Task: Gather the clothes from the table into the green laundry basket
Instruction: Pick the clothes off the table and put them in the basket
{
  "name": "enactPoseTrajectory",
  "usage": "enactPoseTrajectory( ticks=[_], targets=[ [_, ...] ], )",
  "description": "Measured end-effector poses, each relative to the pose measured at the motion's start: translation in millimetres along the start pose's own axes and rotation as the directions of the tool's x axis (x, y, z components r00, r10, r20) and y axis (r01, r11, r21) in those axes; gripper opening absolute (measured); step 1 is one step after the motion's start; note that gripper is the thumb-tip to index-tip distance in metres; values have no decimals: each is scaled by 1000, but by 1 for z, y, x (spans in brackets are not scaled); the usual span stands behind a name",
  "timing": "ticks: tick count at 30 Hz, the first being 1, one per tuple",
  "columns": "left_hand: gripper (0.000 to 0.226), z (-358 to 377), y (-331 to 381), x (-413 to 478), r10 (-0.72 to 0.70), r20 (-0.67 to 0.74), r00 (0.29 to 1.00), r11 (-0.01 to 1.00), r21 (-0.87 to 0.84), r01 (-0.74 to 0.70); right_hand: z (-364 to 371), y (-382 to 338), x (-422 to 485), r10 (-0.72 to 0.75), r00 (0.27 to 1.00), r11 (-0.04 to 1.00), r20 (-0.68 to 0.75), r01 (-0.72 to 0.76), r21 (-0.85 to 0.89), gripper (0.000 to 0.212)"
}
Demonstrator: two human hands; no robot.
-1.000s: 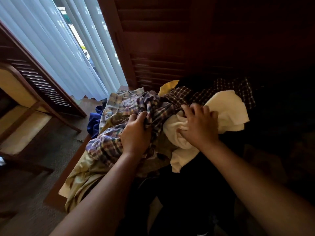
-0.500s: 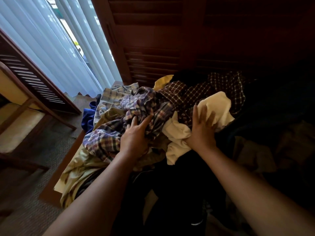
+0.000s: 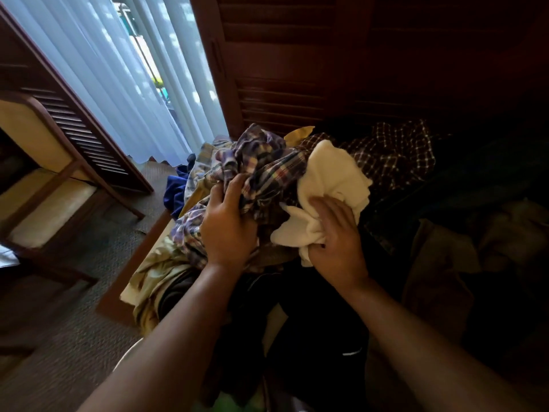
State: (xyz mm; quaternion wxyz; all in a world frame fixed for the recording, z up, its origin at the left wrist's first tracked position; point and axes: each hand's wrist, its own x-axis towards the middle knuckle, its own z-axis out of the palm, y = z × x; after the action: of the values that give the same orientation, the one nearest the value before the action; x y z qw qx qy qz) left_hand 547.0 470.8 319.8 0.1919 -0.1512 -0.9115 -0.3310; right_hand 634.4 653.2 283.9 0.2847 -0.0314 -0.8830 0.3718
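Both hands were sunk into the heap of clothes (image 3: 285,200) on the counter (image 3: 133,263).
The left hand (image 3: 228,230) gripped a crumpled purple-and-blue plaid shirt (image 3: 267,171), fingers curled into its folds. The right hand (image 3: 335,242) held a cream fleecy cloth (image 3: 332,176) just beside it, thumb hooked into a fold (its fingers were motion-blurred). A dark brown checked shirt (image 3: 395,153) lay behind them. A pale yellow-green garment (image 3: 154,272) hung over the counter's left edge, and a blue one (image 3: 175,194) lay near the white vertical blinds (image 3: 118,69).
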Motion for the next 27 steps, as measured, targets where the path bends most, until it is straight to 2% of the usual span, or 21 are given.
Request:
enactPoseTrajectory(
  ticks=[4,8,11,15,21,24,27],
  targets=[
    [64,-42,-5,-41,-29,-61,998,999,-23,28,1,-41,-22,-127,991,992,31,126,18,65],
    [73,-86,-12,-82,-15,-18,1000,999,29,16,10,-70,-48,-176,973,984,149,177,7,69],
    [72,-121,-22,-115,-3,-26,1000,998,63,5,16,-101,-70,-223,958,975,181,223,20,71],
    [69,-170,-43,-165,-75,-97,993,996,49,80,31,-152,-103,-301,936,954,185,294,67,69],
    [63,-243,-77,-240,-127,-299,946,985,71,154,66,-229,-164,-459,871,881,177,422,212,60],
    [62,-267,-95,-276,-207,-342,917,963,94,253,88,-255,-192,-501,835,854,226,434,288,53],
    [60,-275,-112,-310,-309,-349,885,928,95,361,106,-270,-218,-493,812,853,312,383,353,56]
  ],
)
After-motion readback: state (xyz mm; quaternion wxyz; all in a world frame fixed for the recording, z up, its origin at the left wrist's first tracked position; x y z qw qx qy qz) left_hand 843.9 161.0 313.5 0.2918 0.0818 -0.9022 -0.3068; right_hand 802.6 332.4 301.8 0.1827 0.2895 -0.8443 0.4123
